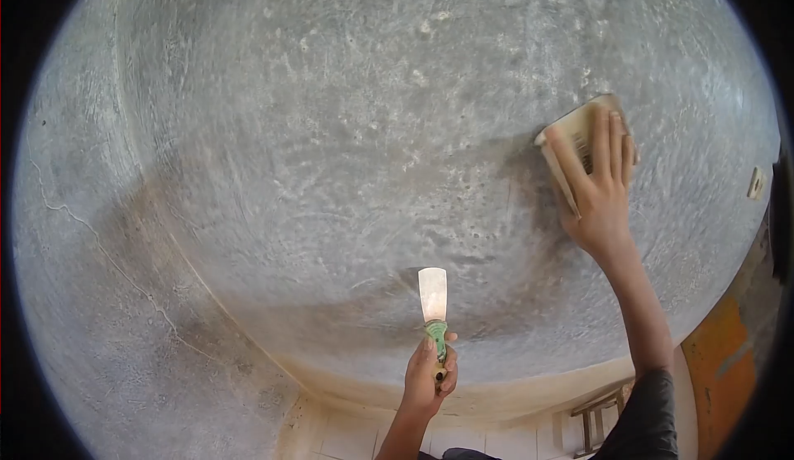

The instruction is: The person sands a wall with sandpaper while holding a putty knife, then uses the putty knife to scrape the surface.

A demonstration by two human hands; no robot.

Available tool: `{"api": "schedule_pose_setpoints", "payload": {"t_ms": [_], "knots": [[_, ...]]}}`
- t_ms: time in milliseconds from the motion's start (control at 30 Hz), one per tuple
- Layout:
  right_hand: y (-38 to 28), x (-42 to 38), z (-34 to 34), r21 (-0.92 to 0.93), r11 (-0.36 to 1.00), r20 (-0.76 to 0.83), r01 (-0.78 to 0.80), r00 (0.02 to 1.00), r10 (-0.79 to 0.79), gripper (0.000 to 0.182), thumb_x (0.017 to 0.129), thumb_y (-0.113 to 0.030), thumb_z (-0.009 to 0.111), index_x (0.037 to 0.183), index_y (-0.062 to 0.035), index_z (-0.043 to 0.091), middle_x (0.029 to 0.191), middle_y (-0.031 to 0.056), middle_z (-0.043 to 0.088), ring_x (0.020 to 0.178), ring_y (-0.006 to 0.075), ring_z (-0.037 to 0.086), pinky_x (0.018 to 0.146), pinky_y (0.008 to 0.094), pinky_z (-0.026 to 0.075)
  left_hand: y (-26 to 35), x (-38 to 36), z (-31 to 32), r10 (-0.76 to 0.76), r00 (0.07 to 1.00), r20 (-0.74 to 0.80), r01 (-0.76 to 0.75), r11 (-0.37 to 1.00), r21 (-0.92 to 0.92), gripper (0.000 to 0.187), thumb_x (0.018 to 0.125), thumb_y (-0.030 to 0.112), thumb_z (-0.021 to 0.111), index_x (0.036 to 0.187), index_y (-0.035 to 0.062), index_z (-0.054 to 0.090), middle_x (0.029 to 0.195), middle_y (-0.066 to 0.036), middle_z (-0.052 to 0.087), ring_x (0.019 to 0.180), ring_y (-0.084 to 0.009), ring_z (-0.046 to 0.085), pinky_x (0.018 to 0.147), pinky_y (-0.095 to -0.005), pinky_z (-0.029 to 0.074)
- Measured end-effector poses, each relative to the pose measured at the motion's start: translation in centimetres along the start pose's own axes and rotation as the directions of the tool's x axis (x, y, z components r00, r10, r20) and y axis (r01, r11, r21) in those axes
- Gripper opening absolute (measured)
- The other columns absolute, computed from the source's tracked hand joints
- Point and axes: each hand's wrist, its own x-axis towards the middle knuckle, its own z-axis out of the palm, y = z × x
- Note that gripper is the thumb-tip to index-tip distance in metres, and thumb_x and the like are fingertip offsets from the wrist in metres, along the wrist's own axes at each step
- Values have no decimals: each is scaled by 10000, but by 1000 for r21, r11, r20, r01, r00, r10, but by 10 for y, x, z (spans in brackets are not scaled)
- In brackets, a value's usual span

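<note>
My left hand is wrapped round the green handle of a putty knife, its pale, wide blade pointing up in front of the wall. Higher and to the right, my right hand lies with its fingers spread over a folded sheet of sandpaper. Dark print shows on the beige back of that sheet, between the fingers. The right hand presses it flat to the grey plastered wall; the face against the wall is hidden.
A side wall with a long crack meets the main wall at the left corner. A small switch plate is at the far right. Below are a tiled floor, a wooden ladder or stool and an orange surface.
</note>
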Motion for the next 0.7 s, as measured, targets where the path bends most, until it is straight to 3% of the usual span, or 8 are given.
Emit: {"api": "schedule_pose_setpoints", "payload": {"t_ms": [67, 133, 167, 300, 433, 533, 667, 700], "knots": [[-18, -5, 3, -15, 1000, -22, -20, 1000, 20, 737, 782, -148, 696, 1430, -325, 393, 1517, 238, 207, 1399, 438, 197, 1110, 583, 183, 1, 0, -1, 14, 1000, 1, -14, 1000, 3, 430, 1019, 397, 358, 1201, 29, 488, 714, -13, 476, 435, -62, 377, 361, -206, 271], [-38, -24, 1, 327, 871, 306, 367, 831, -465, 669, 776, -149, 693, 1391, -282, 467, 1495, 252, 248, 1399, 440, 196, 1094, 606, 187, 5, -1, -1, 8, 1000, 0, -8, 1000, 13, 429, 1020, 393, 354, 1195, 25, 490, 717, -14, 478, 436, -60, 378, 362, -206, 270], [-37, -32, 14, 421, 799, 204, 429, 814, -544, 670, 772, -192, 701, 1394, -265, 463, 1495, 251, 244, 1405, 442, 174, 1092, 620, 163, 5, -2, -2, 12, 1000, -2, -12, 1000, 15, 429, 1020, 393, 354, 1195, 25, 490, 717, -14, 478, 436, -60, 378, 362, -206, 270], [-3, 11, 3, 73, 997, -31, 26, 999, -24, 737, 787, -302, 702, 1445, -292, 370, 1513, 225, 223, 1420, 417, 137, 1115, 608, 101, 7, 1, -2, -2, 1000, -23, 2, 1000, 29, 431, 997, 419, 410, 1186, 43, 503, 716, -18, 486, 437, -80, 374, 385, -221, 274], [-32, -19, 17, 243, 886, 194, 395, 875, -443, 807, 761, -300, 731, 1463, -275, 334, 1539, 218, 163, 1429, 400, 116, 1120, 613, 66, 4, 3, 1, 28, 1000, -12, -29, 999, -24, 430, 993, 420, 422, 1179, 42, 506, 715, -17, 486, 435, -82, 368, 387, -222, 269], [-18, -1, 5, 265, 891, 244, 369, 868, -432, 780, 787, -308, 707, 1468, -262, 330, 1545, 223, 138, 1433, 407, 89, 1111, 628, 54, 4, 5, -1, 27, 1000, 12, -27, 999, -34, 428, 993, 416, 421, 1182, 41, 504, 716, -16, 484, 434, -82, 365, 388, -222, 273], [-22, 11, 12, 104, 994, -44, 46, 998, -41, 699, 816, -322, 678, 1444, -248, 381, 1552, 194, 146, 1445, 364, 90, 1122, 605, 49, 3, 8, -4, 53, 999, 6, -53, 998, -46, 459, 1000, 421, 401, 1212, 23, 488, 732, -23, 492, 427, -79, 378, 379, -210, 281], [-34, 0, 13, 136, 974, 94, 183, 976, -197, 697, 821, -344, 672, 1445, -236, 381, 1553, 193, 144, 1444, 359, 100, 1128, 592, 60, 6, 8, -5, 49, 999, 24, -48, 998, -46, 448, 998, 417, 405, 1202, 29, 494, 727, -20, 493, 430, -82, 379, 383, -215, 284]]}}
